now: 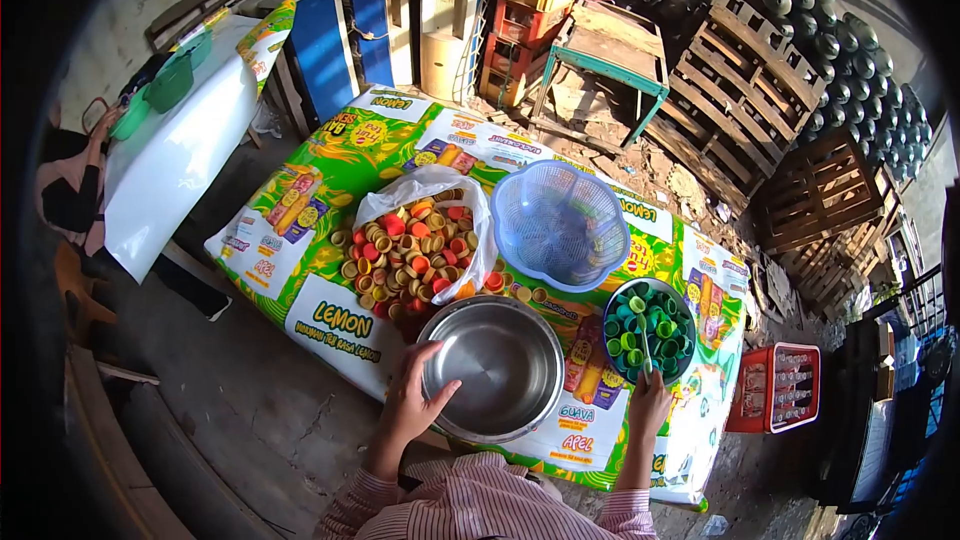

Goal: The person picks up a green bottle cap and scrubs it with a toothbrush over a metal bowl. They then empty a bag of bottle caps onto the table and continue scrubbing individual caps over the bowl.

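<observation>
My left hand (pixel 413 403) rests on the near left rim of an empty steel bowl (pixel 500 365), thumb over the edge. My right hand (pixel 650 402) sits at the near edge of a smaller bowl (pixel 613 312) filled with green bottle caps (pixel 650 330), and seems to grip a thin green stick that reaches into the caps. A clear plastic bag (pixel 425 190) lies open behind the steel bowl, spilling several red, orange and gold caps (pixel 410 255). An empty blue plastic basket (pixel 558 225) stands to the right of the bag.
The table wears a green and yellow printed banner (pixel 330 315). A red crate of bottles (pixel 775 388) stands on the floor at right. Wooden pallets (pixel 750 90), stacked crates (pixel 530 20) and a white-covered table (pixel 180 160) lie beyond.
</observation>
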Available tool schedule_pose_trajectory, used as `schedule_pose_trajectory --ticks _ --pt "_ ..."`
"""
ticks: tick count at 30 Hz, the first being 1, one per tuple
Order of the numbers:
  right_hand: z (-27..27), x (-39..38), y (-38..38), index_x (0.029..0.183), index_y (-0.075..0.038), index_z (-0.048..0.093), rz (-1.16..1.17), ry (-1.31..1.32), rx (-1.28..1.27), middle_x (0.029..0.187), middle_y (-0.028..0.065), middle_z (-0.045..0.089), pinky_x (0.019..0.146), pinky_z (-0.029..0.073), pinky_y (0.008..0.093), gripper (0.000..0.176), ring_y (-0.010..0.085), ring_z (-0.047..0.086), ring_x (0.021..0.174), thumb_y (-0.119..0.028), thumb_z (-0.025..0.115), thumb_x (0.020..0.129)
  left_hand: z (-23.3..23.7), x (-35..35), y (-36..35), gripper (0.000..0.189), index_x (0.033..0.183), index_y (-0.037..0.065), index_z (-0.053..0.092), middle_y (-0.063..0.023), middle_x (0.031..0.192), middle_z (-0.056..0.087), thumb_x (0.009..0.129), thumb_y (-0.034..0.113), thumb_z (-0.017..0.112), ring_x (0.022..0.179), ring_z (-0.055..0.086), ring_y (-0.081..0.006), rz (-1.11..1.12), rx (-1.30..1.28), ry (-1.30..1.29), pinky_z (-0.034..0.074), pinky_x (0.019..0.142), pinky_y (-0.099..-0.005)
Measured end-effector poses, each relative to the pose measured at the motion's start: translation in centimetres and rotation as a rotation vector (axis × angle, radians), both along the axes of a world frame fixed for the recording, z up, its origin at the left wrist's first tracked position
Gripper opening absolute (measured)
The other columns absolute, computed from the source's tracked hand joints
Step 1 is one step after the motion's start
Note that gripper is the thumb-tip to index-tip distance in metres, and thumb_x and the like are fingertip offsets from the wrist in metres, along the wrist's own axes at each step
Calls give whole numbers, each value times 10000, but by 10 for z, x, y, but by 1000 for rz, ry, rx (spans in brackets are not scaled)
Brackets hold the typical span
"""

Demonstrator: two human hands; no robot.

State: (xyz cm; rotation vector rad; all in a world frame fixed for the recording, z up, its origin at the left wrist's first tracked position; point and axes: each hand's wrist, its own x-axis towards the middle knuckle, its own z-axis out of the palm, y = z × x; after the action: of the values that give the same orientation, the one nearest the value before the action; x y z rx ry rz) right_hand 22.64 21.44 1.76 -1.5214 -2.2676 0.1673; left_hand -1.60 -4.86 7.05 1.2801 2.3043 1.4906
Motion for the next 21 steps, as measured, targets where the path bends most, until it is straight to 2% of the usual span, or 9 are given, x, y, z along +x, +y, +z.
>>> schedule_pose_trajectory --ticks 3,4,6,8,9,13,14,16,21 --pt "18 -18 -11 967 -5 556 -53 208 90 595 174 560 480 392 431 250 338 542 514 -205 572 820 -7 -28 -21 519 1182 34 418 -144 1142 471 738 149 661 1022 473 -288 145 17 -71 393 834 -365" --pt "32 -35 -20 883 8 541 3 316 228 555 159 534 451 358 409 210 333 504 475 -194 564 826 -9 -39 -28 510 1188 44 413 -125 1141 469 747 143 650 1011 474 -251 203 19 -108 398 795 -347" --pt "46 -63 -33 780 6 489 36 369 132 516 123 479 435 320 368 175 272 437 424 -145 569 819 -16 -64 -42 489 1188 50 412 -106 1130 467 760 135 633 986 475 -215 306 22 -138 398 767 -337" --pt "60 -106 -49 761 0 441 81 384 -121 535 127 483 460 376 338 194 228 480 461 -104 603 784 -33 -95 -55 448 1177 60 416 -97 1115 459 786 157 609 958 470 -202 376 4 -208 406 737 -328" --pt "57 -131 -56 764 -5 441 236 512 -121 537 108 468 461 371 325 211 184 449 462 -104 628 763 -44 -114 -62 438 1174 64 418 -97 1112 458 792 171 604 955 470 -202 391 -7 -212 409 729 -324" --pt "48 -232 -73 799 28 432 481 479 -347 698 180 522 551 415 407 290 324 537 600 -164 643 752 -63 -186 -62 419 1164 67 423 -103 1092 456 812 220 591 944 474 -209 414 -91 -251 420 709 -317" --pt "36 -249 -69 834 46 437 506 274 -141 765 201 537 604 430 442 346 373 549 676 -229 634 758 -62 -202 -57 426 1166 66 419 -131 1101 449 814 233 589 950 480 -227 388 -104 -270 429 736 -333" --pt "38 -283 -74 853 43 432 393 130 -178 796 221 553 661 444 455 393 409 549 760 -293 614 762 -61 -228 -44 444 1178 65 407 -162 1128 435 814 243 587 971 485 -263 341 -110 -186 436 779 -356" --pt "15 -318 -69 848 42 424 305 27 -243 791 264 563 677 453 473 316 424 557 764 -231 561 769 -72 -270 0 571 1267 102 340 -211 1230 361 792 282 601 1141 362 -358 192 -129 65 323 945 -433"
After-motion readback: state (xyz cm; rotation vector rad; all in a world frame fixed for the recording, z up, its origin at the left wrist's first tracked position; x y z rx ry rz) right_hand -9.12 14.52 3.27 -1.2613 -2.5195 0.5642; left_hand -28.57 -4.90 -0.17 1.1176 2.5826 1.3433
